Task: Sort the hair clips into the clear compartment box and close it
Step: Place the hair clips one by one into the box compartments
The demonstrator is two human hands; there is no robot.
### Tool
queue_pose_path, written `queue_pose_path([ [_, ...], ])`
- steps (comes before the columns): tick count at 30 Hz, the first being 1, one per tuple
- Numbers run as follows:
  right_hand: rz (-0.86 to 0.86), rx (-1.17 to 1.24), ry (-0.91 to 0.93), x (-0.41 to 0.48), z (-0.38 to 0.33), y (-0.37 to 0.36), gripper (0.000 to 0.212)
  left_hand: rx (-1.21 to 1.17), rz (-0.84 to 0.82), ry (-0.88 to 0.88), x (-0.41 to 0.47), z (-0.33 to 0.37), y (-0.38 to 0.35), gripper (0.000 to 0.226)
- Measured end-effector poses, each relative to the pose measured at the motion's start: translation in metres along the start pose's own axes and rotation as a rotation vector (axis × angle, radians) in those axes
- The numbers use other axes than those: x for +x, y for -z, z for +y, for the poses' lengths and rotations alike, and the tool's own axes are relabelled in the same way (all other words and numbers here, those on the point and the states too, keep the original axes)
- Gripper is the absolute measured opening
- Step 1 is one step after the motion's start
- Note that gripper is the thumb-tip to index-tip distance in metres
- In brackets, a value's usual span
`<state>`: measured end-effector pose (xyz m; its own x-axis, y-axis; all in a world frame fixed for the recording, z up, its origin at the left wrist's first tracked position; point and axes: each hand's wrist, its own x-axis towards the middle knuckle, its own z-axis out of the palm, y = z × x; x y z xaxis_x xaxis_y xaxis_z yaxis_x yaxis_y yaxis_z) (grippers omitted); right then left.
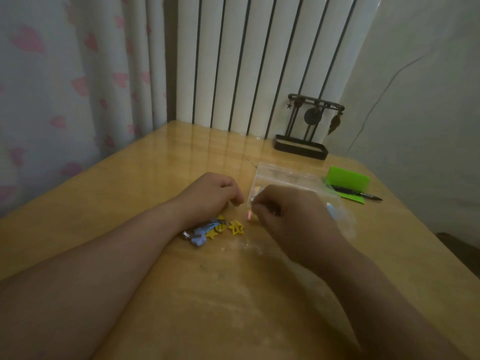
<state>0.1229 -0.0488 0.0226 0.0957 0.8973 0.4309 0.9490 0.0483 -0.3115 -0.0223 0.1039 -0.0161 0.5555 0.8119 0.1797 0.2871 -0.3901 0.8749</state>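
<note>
Head view, sorting stage. At far left hung a heart-print curtain [39, 105]; the table [124, 193] filled the rest of the lower view. The left hand [210, 196] rested on the table near centre with its fingers curled under; whether anything lay inside them could not be told. Just below its wrist sat the pile of clips [204, 231], blue and yellow pieces overlapping, and just beside the pile, apart from it, lay a yellow star clip [236, 227]. To the right of the star, a pink clip [249, 215] showed beneath the fingertips of the right hand [283, 206], which pinched it with the fingers drawn tightly together at the near-left corner of the clear compartment box [288, 175]. The box lay on the table under and behind that hand; its lid position was hard to read through the clear plastic, and pale and blue pieces appeared to be inside already. Behind stood a dark metal stand [301, 148]; at far right lay a green card [348, 181] with a pen [363, 195] across it.

The step in hand was judged to be placing the pink clip into a compartment, with sorting only partly done. The next move would call for a precise release into one cell, then a return leftward for the star clip and the pile.
</note>
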Motion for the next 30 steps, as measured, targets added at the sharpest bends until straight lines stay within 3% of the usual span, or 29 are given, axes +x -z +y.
queue_pose_path([
  [6, -0.241, -0.116, 0.110, -0.004, -0.015, -0.025, 0.034, -0.083, -0.008, 0.030, 0.000, -0.001, 0.002, 0.025],
  [12, -0.271, -0.289, 0.198, 0.000, -0.018, -0.030, 0.027, -0.094, -0.003, 0.041, 0.000, -0.003, 0.003, 0.027],
  [25, -0.425, -0.222, 0.005, -0.001, -0.028, -0.022, 0.011, -0.043, -0.021, 0.045, 0.000, -0.003, 0.001, 0.027],
  [30, -0.434, -0.217, -0.048, -0.003, -0.030, -0.022, 0.027, -0.045, -0.028, 0.040, 0.001, -0.004, 0.000, 0.027],
])
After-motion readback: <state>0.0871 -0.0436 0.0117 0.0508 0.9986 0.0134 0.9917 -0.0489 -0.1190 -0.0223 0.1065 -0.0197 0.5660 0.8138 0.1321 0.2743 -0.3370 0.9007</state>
